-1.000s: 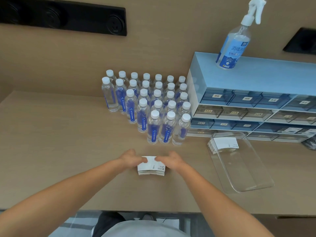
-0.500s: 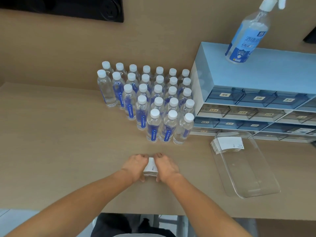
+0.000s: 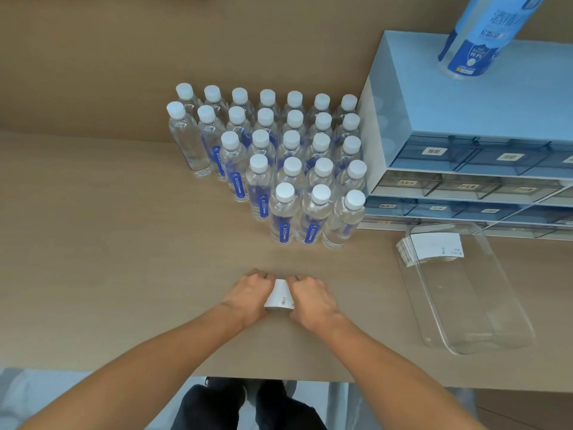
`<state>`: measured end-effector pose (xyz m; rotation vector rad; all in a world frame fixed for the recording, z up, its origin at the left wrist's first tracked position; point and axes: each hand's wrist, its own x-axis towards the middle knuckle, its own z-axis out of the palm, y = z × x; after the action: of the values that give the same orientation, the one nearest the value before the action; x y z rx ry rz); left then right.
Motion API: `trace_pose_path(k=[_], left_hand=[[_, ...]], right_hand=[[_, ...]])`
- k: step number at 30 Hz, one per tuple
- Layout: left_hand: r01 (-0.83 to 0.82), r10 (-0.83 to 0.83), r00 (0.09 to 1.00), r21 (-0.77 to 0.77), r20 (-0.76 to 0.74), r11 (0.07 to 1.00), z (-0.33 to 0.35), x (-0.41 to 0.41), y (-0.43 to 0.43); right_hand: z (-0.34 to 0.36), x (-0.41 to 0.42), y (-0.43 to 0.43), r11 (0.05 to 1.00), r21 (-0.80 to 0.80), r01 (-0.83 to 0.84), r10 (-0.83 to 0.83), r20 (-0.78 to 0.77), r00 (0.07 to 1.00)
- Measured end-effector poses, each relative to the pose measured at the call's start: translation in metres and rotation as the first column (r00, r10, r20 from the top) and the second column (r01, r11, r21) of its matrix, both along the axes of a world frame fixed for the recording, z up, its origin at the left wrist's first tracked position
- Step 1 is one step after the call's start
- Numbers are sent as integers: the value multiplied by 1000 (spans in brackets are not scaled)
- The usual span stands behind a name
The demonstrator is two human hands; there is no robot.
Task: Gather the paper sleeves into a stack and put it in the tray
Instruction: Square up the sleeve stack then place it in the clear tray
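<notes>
Paper sleeves point(image 3: 280, 297) sit in a small white pile on the bench point(image 3: 93, 259), a little way in front of the water bottles point(image 3: 279, 156). The left hand point(image 3: 248, 293) and the right hand point(image 3: 311, 297) press in on the pile from both sides, squeezing it into a neat stack. The sleeves look thin, light and bendy, so they could slide or fan out. Holding both ends tight seems the safe way to lift them. The hands hide most of the pile, so I cannot count the sleeves. Well off to the right of the bottles lies the clear tray point(image 3: 471, 305), with another stack point(image 3: 434, 249) at its far end.
</notes>
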<state>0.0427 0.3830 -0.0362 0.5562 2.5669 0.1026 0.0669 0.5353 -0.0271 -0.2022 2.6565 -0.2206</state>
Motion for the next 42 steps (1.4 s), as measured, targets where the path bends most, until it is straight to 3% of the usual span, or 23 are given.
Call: trace_pose_path(k=[12,16,25,35,42], left_hand=[[176,-172,983,58,-64,983,55,27,17],[264,-254,962,105,-100,959,87,39,53],[382,-360,900,47,-248,923,131,50,166],[279,-266,935,26,-234,960,122,42,332],[115,-114,986,-2,-118,993,101,48,368]], right_hand=[[53,50,9,988,-5,157,-157,-74,985],[90,76,40,970,37,239,-231,-141,963],[137,105,147,940,67,334,-310,-238,921],[122,81,324,975,9,221,-212,-245,946],[98,63,370,998,-35,58,-62,-146,987]])
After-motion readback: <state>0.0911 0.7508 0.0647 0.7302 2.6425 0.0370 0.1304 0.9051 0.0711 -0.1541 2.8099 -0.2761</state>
